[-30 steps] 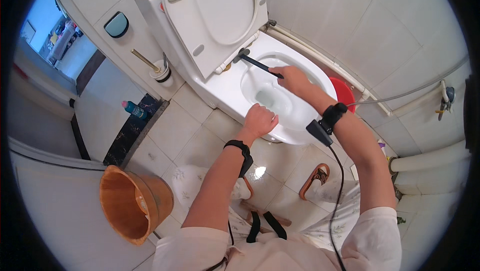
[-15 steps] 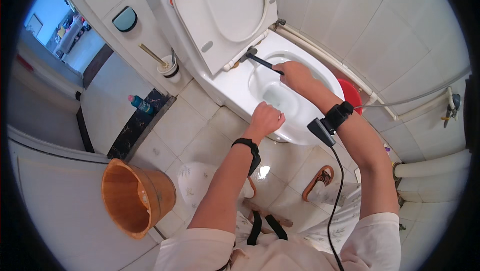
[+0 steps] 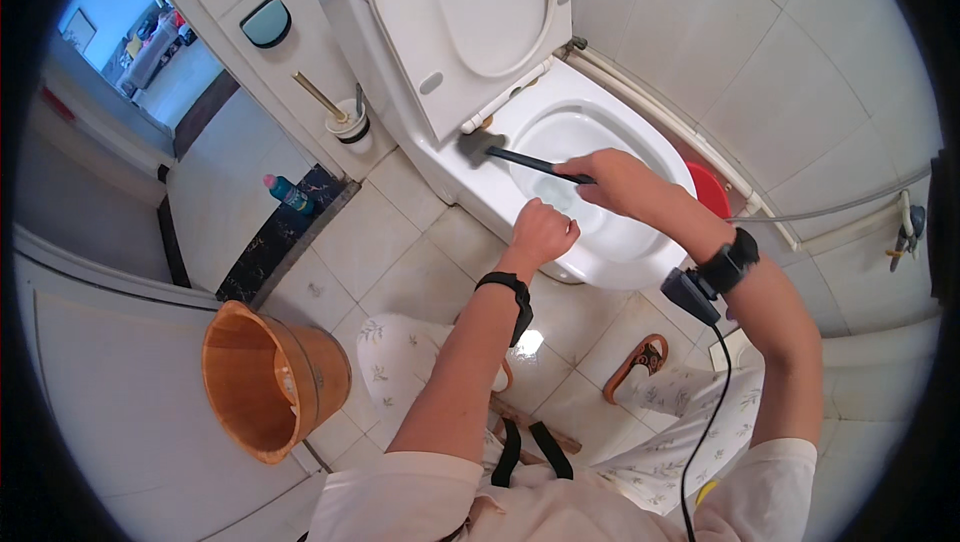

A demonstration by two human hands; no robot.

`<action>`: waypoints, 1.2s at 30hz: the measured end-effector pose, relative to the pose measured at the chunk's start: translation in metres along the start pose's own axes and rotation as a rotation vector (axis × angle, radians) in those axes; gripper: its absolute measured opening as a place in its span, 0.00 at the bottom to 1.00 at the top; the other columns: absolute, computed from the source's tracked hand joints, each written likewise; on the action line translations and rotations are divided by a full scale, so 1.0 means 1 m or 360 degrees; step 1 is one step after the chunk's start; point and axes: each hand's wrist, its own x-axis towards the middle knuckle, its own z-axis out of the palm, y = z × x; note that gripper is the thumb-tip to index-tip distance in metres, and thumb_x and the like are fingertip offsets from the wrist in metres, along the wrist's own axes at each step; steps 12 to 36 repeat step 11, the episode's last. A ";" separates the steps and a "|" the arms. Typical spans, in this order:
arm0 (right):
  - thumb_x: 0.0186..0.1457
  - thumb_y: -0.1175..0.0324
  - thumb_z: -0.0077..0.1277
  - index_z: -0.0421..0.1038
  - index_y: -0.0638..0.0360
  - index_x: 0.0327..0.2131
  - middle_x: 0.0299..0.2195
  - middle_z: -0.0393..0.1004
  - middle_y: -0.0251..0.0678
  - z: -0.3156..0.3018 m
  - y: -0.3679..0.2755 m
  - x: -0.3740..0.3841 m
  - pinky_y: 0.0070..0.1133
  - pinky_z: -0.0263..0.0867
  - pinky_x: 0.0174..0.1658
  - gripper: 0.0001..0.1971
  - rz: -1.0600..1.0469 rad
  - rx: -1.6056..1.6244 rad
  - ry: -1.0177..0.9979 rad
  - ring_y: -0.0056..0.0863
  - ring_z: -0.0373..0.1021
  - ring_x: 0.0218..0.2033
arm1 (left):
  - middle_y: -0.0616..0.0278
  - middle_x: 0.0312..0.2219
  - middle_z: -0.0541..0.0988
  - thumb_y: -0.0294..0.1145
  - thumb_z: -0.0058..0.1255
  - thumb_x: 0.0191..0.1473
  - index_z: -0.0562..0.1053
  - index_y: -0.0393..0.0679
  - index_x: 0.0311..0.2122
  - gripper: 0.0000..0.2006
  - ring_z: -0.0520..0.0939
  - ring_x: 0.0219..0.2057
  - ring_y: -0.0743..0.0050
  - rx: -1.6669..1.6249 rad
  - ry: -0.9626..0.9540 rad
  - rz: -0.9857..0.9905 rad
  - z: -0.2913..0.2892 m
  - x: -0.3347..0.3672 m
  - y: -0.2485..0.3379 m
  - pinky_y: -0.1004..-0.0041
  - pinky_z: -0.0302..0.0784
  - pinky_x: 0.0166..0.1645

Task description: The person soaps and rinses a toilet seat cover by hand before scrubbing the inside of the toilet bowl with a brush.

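My right hand [image 3: 617, 185] grips the black handle of a toilet brush [image 3: 530, 162]. The brush's grey, flat-looking head rests on the white rim of the toilet [image 3: 462, 174], just in front of the raised seat's hinge. Closed into a fist, my left hand [image 3: 543, 232] hovers over the near side of the bowl, with nothing showing in it. The toilet seat and lid [image 3: 415, 37] stand upright against the tank. Some water shows inside the bowl.
A wall-side holder [image 3: 352, 127] contains a gold-handled brush. On the dark door sill lies a teal bottle [image 3: 290, 194] with a pink cap. A wooden bucket [image 3: 330, 372] stands at lower left, and a red basin [image 3: 708, 190] sits behind the toilet.
The brush head has slid along the rim, left and toward me, away from the hinge. My right hand has moved slightly right and down; my left remains a fist.
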 end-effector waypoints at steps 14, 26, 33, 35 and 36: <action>0.42 0.81 0.42 0.66 0.55 0.44 0.38 0.71 0.43 0.006 0.023 -0.038 0.23 0.60 0.47 0.22 0.0185 0.0106 0.0055 0.36 0.66 0.43 | 0.61 0.09 0.70 0.39 0.42 0.42 0.71 0.46 0.09 0.16 0.72 0.16 0.66 0.0021 0.0009 -0.0012 0.002 -0.001 -0.003 0.67 0.63 0.30; 0.42 0.81 0.42 0.66 0.55 0.44 0.38 0.71 0.43 0.006 0.023 -0.038 0.23 0.60 0.47 0.22 0.0185 0.0106 0.0055 0.36 0.66 0.43 | 0.61 0.09 0.70 0.39 0.42 0.42 0.71 0.46 0.09 0.16 0.72 0.16 0.66 0.0021 0.0009 -0.0012 0.002 -0.001 -0.003 0.67 0.63 0.30; 0.42 0.81 0.42 0.66 0.55 0.44 0.38 0.71 0.43 0.006 0.023 -0.038 0.23 0.60 0.47 0.22 0.0185 0.0106 0.0055 0.36 0.66 0.43 | 0.61 0.09 0.70 0.39 0.42 0.42 0.71 0.46 0.09 0.16 0.72 0.16 0.66 0.0021 0.0009 -0.0012 0.002 -0.001 -0.003 0.67 0.63 0.30; 0.42 0.81 0.42 0.66 0.55 0.44 0.38 0.71 0.43 0.006 0.023 -0.038 0.23 0.60 0.47 0.22 0.0185 0.0106 0.0055 0.36 0.66 0.43 | 0.61 0.09 0.70 0.39 0.42 0.42 0.71 0.46 0.09 0.16 0.72 0.16 0.66 0.0021 0.0009 -0.0012 0.002 -0.001 -0.003 0.67 0.63 0.30; 0.42 0.81 0.42 0.66 0.55 0.44 0.38 0.71 0.43 0.006 0.023 -0.038 0.23 0.60 0.47 0.22 0.0185 0.0106 0.0055 0.36 0.66 0.43 | 0.61 0.09 0.70 0.39 0.42 0.42 0.71 0.46 0.09 0.16 0.72 0.16 0.66 0.0021 0.0009 -0.0012 0.002 -0.001 -0.003 0.67 0.63 0.30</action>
